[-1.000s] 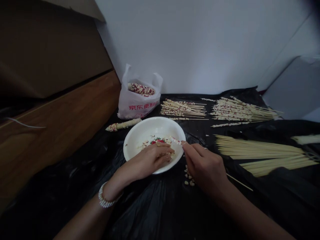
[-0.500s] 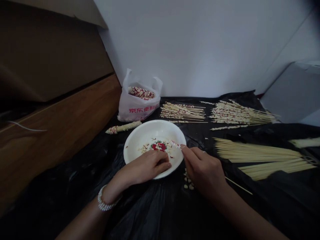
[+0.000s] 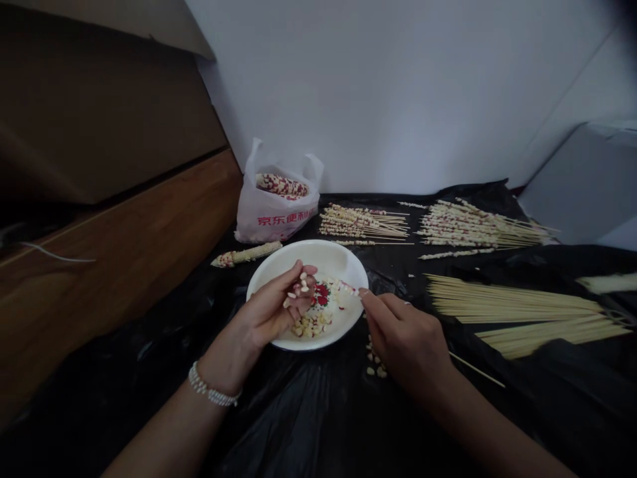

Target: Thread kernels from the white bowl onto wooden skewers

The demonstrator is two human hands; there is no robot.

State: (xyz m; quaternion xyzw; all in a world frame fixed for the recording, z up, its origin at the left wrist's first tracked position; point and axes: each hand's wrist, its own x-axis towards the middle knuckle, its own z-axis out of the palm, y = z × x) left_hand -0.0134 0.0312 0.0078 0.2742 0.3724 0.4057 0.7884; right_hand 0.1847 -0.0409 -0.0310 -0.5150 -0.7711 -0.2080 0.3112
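Observation:
My left hand, palm turned up with curled fingers, cups several corn kernels over the left side of a white bowl. More loose kernels lie in the bowl, around a red and green printed flower. At the bowl's right rim, my right hand is closed on a thin wooden skewer. Its tip, threaded with white and red kernels, points left over the bowl, and its bare end comes out behind the hand. A few kernels lie beside the right hand on black plastic sheeting.
Behind the bowl stands a plastic bag with corn cobs. A partly stripped cob lies left of it. Two piles of threaded skewers are at the back; bare skewers lie right. A white wall rises behind.
My left hand has turned from palm down in the bowl to palm up, lifting kernels. Kernels in the bowl now sit nearer its front. My right hand has barely moved.

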